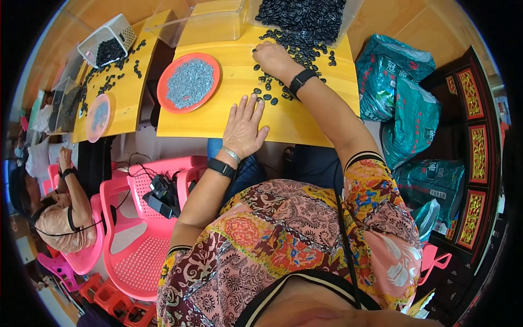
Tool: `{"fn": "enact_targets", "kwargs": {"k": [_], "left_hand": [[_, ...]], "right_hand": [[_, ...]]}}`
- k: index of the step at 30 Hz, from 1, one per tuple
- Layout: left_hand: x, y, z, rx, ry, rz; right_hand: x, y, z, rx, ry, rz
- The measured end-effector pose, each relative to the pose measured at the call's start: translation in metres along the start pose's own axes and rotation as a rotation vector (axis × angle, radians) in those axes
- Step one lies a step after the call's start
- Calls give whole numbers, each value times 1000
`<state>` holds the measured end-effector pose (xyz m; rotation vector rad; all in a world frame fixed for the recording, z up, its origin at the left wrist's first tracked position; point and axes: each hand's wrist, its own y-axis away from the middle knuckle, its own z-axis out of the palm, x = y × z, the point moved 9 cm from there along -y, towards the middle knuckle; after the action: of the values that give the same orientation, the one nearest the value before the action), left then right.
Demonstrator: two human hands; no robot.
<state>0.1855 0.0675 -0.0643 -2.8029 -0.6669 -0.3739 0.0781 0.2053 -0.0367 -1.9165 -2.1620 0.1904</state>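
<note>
Near both hands (277,61), black pieces (274,101)

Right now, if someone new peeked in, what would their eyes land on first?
Probably the big heap of black pieces in the clear tub at the far side of the yellow table, with more scattered by the right hand. Next might come the orange-red plate of small silver bits on the table's left side. Below, the flowery shirt and, to its left, the bright pink chair stand out too.
</note>
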Motion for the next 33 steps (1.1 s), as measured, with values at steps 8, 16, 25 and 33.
{"fn": "enact_targets", "kwargs": {"k": [8, 16, 25, 33], "left_hand": [[-2, -3, 4, -1, -14, -2], [-5, 0, -19, 137, 324, 7], [-126, 65, -82, 830, 251, -467], [-245, 92, -53, 1075, 989, -830]], "right_hand": [[2, -11, 9, -93, -73, 115], [1, -54, 10, -151, -335, 189], [-59, -44, 27, -285, -130, -229], [-74, 0, 14, -169, 0, -440]]}}
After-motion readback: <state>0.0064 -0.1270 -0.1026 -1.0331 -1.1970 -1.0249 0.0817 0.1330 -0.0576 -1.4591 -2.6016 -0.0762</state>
